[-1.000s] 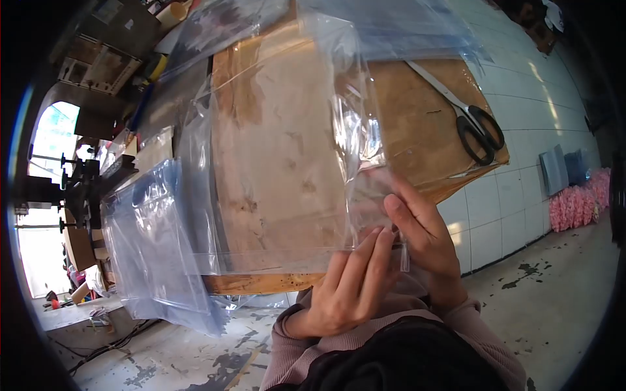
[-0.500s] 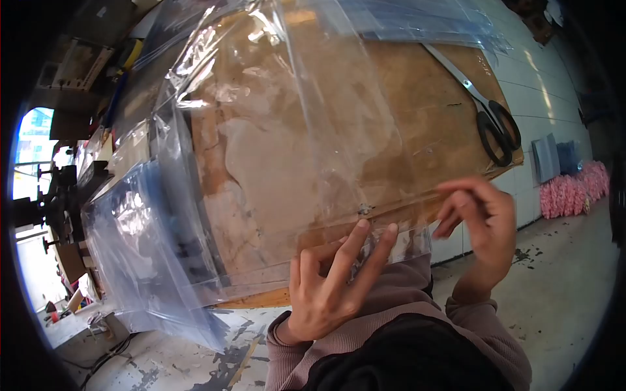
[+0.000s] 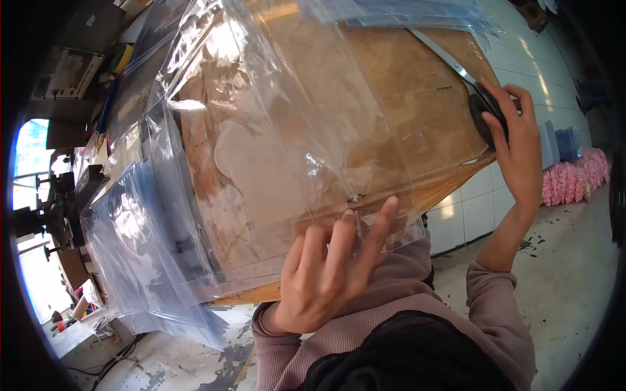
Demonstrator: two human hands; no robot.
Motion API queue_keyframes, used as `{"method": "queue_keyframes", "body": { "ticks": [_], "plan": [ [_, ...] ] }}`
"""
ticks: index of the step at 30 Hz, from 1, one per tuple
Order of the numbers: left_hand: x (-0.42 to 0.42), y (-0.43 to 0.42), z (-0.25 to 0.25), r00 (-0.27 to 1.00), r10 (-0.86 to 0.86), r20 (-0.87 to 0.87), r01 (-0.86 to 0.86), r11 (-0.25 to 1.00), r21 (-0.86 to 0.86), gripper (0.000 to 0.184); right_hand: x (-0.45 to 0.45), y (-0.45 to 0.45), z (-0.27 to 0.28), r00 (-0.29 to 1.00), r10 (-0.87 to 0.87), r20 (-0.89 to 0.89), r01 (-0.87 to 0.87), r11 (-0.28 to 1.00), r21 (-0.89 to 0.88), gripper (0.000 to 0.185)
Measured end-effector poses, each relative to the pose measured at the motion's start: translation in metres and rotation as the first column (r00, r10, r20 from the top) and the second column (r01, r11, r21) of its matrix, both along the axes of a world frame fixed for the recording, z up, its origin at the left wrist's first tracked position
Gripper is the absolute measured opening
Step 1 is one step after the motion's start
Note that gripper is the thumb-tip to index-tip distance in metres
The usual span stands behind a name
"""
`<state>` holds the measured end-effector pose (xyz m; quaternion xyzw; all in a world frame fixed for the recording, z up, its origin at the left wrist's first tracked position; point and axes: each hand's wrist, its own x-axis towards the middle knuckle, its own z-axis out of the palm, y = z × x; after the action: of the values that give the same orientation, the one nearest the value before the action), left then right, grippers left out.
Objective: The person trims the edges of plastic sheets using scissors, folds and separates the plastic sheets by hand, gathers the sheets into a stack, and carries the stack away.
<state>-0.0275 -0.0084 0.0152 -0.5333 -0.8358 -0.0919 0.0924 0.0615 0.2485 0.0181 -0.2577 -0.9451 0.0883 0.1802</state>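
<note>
My left hand (image 3: 319, 280) lies at the near edge of the cardboard-covered work surface, its fingers spread and pressing on a clear plastic sheet (image 3: 313, 150). Its thumb is hidden. Off to the right, my right hand (image 3: 518, 140) closes its thumb and fingers around the black handles of the scissors (image 3: 479, 107). The metal blades lie on the brown surface and point away to the upper left.
Stacked bluish plastic sheets lie along the far edge (image 3: 417, 14) and hang over the left side (image 3: 130, 241). Brown cardboard (image 3: 424, 111) covers the work surface. Pink bundles (image 3: 574, 179) rest on the floor at right. Dark metal machinery (image 3: 59, 202) stands at left.
My right hand has moved up and right from the near edge onto the scissors' handles. My left hand stays on the plastic sheet. The view has shifted slightly.
</note>
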Motion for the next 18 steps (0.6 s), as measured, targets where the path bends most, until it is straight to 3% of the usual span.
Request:
{"method": "queue_keyframes", "body": {
  "ticks": [5, 7, 8, 10, 12, 13, 14, 15, 16, 17, 18],
  "plan": [
    [0.001, 0.001, -0.01, 0.959, 0.061, 0.276, -0.062, 0.998, -0.005, 0.064, 0.026, -0.017, 0.014, 0.998, -0.037, 0.05, 0.044, 0.988, -0.145, 0.053],
    [0.009, 0.002, -0.007, 0.952, 0.119, 0.282, -0.114, 0.993, -0.035, 0.065, 0.045, -0.027, 0.015, 0.997, -0.047, 0.055, 0.054, 0.989, -0.136, 0.058],
    [0.012, 0.002, -0.005, 0.947, 0.149, 0.286, -0.14, 0.989, -0.054, 0.066, 0.055, -0.031, 0.014, 0.997, -0.063, 0.042, 0.073, 0.946, -0.316, 0.061],
    [0.007, 0.006, -0.003, 0.954, 0.133, 0.268, -0.116, 0.99, -0.08, 0.068, 0.076, -0.036, 0.005, 0.994, -0.106, 0.031, 0.102, 0.759, -0.643, 0.066],
    [0.004, 0.008, -0.003, 0.951, 0.133, 0.281, -0.105, 0.988, -0.113, 0.07, 0.084, -0.049, -0.015, 0.99, -0.062, -0.129, -0.094, 0.4, -0.912, 0.074],
    [0.005, 0.009, -0.004, 0.942, 0.143, 0.303, -0.107, 0.985, -0.133, 0.071, 0.096, -0.057, -0.033, 0.987, -0.051, -0.153, -0.133, 0.285, -0.949, 0.076],
    [0.007, 0.01, -0.004, 0.932, 0.156, 0.327, -0.11, 0.982, -0.153, 0.071, 0.099, -0.073, -0.036, 0.986, -0.144, -0.086, -0.085, 0.013, -0.996, 0.074],
    [0.009, 0.011, -0.005, 0.933, 0.175, 0.313, -0.131, 0.979, -0.158, 0.071, 0.104, -0.086, -0.049, 0.987, 0.02, -0.158, -0.159, 0.052, -0.986, 0.074],
    [0.012, 0.012, -0.005, 0.935, 0.192, 0.299, -0.147, 0.975, -0.165, 0.07, 0.101, -0.102, -0.055, 0.973, -0.024, -0.229, -0.23, -0.135, -0.964, 0.078],
    [0.013, 0.013, -0.006, 0.937, 0.204, 0.284, -0.16, 0.972, -0.171, 0.069, 0.098, -0.119, -0.056, 0.964, -0.159, -0.211, -0.251, -0.306, -0.918, 0.069],
    [0.013, 0.013, -0.005, 0.937, 0.205, 0.284, -0.158, 0.971, -0.178, 0.068, 0.098, -0.126, -0.058, 0.965, -0.149, -0.217, -0.257, -0.347, -0.902, 0.067]
  ]
}}
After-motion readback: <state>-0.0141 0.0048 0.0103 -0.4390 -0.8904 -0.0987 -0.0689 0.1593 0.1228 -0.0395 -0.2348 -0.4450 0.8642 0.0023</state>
